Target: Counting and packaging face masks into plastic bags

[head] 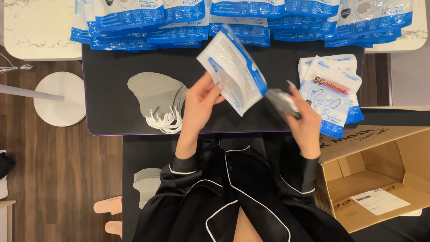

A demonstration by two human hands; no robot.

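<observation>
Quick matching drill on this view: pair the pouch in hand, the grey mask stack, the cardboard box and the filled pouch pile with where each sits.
Things:
1. pouch
2. grey masks
3. box
4. filled pouches

Places:
A. open, at the lower right, off the mat
B. on the mat's right edge
C. held up in the left hand
D. on the mat, left of the hands

Pairs: 1-C, 2-D, 3-A, 4-B
</observation>
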